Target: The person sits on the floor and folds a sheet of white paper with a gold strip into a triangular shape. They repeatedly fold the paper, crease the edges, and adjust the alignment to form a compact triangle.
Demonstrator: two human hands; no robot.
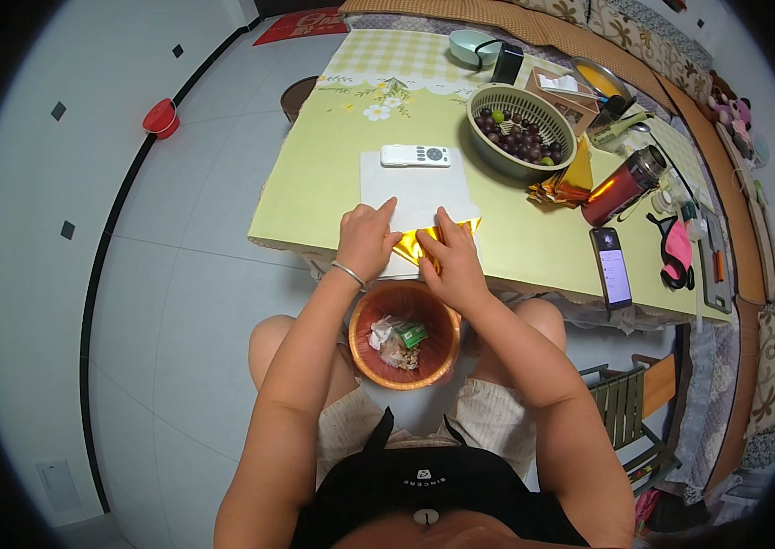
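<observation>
bright light, gold foil (pixel 413 245) gleaming, black corners

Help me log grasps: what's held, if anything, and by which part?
A hold can't be told: left grip touches the gold foil at its left end, right grip over its middle.

So both hands are down at a gold foil sheet (pixel 411 245): left hand (pixel 367 240) at its left edge with the index finger out on the white paper (pixel 415 194), right hand (pixel 451 263) spread over the foil. White remote (pixel 416 156) sits at the paper's far end. Further right on the green surface (pixel 310 197): basket (pixel 504 166) of grapes (pixel 526 144), dark red flask (pixel 623 189), lit phone (pixel 613 268). Orange bin (pixel 406 304) with trash (pixel 400 342) between the knees (pixel 270 340).
</observation>
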